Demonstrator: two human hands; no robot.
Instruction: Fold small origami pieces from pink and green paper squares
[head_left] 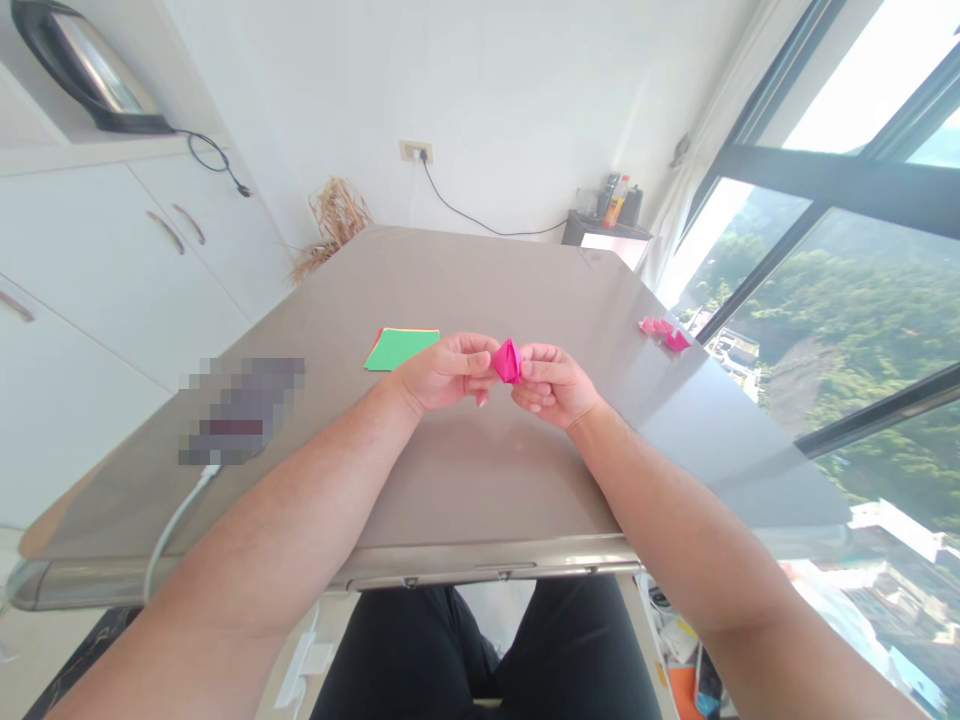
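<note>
Pinching a small folded pink paper piece (508, 361) between them, the left hand (444, 373) and right hand (553, 385) meet fingertip to fingertip above the counter (465, 470), equally near, its point upward.

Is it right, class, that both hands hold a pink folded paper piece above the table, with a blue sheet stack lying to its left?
Not quite. In the head view, the left hand and right hand do hold the pink folded paper piece above the table, but the sheet stack is green on top.
</note>
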